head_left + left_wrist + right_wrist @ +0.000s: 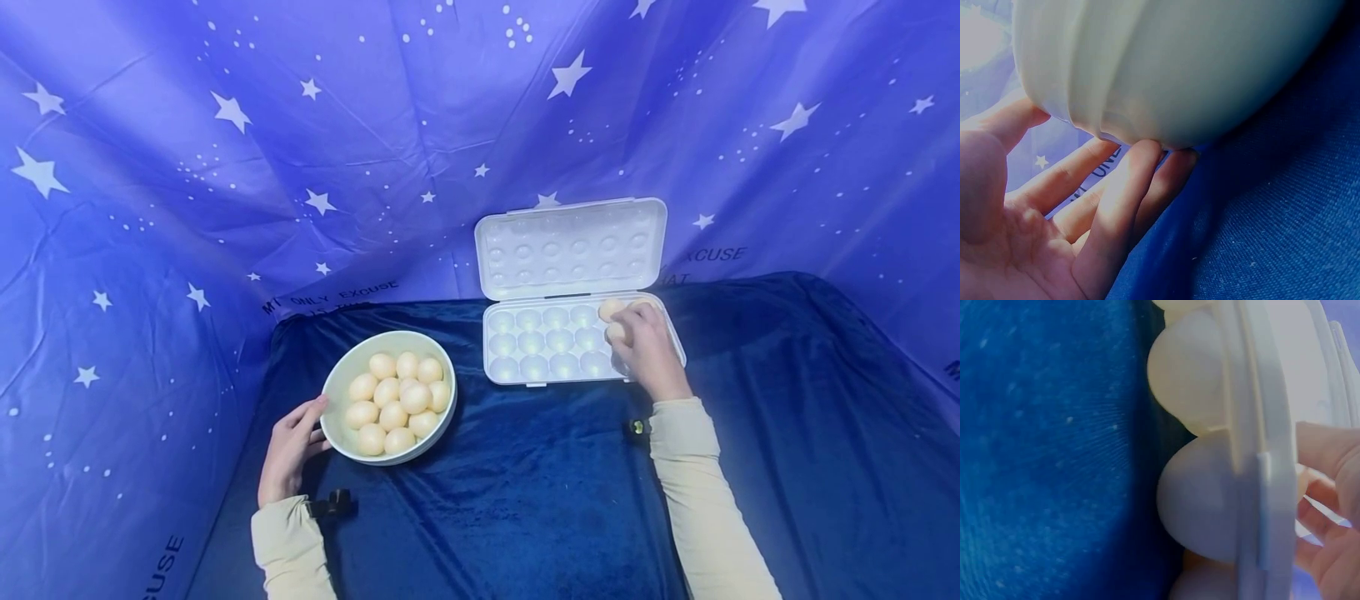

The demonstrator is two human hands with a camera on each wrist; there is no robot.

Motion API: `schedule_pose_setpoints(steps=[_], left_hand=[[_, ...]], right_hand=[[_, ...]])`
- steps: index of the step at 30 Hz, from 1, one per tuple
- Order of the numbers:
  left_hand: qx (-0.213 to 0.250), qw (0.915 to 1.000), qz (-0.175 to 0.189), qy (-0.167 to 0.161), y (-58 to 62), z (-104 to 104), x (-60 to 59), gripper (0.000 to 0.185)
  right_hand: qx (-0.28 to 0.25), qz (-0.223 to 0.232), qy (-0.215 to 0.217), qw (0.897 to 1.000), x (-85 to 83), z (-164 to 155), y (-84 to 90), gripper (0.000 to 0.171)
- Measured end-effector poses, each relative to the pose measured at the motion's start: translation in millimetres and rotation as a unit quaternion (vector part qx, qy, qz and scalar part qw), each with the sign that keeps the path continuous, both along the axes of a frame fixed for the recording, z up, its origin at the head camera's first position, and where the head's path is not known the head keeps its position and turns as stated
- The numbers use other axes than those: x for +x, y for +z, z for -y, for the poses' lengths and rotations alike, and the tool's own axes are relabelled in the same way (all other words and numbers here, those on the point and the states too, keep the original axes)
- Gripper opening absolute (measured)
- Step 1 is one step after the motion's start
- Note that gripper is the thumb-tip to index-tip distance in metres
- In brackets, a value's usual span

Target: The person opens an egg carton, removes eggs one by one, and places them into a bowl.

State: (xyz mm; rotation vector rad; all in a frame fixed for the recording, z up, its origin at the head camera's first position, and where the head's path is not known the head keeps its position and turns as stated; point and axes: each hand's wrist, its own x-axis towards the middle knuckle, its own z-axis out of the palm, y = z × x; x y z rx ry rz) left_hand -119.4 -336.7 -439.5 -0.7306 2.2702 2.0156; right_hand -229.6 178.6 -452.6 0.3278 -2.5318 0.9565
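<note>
The right hand (647, 348) sits over the right end of the egg tray (525, 373), a little right of centre in the head view, its fingers curled round an egg (617, 331) held at the cups there; another egg (611, 309) lies in the tray's far right cup just above it. The right wrist view shows none of that grip clearly: it looks along the tray's outer rim (1254, 456) from the side, with the rounded undersides of the cups bulging toward the blue cloth (1041, 456), and only curled fingers (1329, 550) at the right edge, so the egg in hand seems hidden behind the rim.

The left hand (288, 446) is at lower left of centre, against the near-left side of the bowl (333, 392). From the head view the thumb lies by the rim; the left wrist view shows what that one cannot, the straight fingertips (1141, 153) tucked under the bowl's lower wall (1197, 69), palm open, holding nothing.

The bowl is heaped with eggs (396, 402). The tray's lid (572, 247) stands open behind it, leaning on the starry backdrop (300, 125).
</note>
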Motion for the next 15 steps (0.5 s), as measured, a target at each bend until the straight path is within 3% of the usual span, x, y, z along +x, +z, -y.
schedule_pose_setpoints(steps=[7,15], left_hand=[[0.001,1.0,0.001,-0.001,-0.1,0.7,0.5,0.062],[0.0,1.0,-0.004,0.0,-0.3,-0.2,0.5,0.061]], right_hand=[[0.001,-0.004,0.013,1.0,2.9,1.8,4.4,0.032],[-0.005,-0.053,0.031,0.998,6.0,6.3,14.1,0.03]])
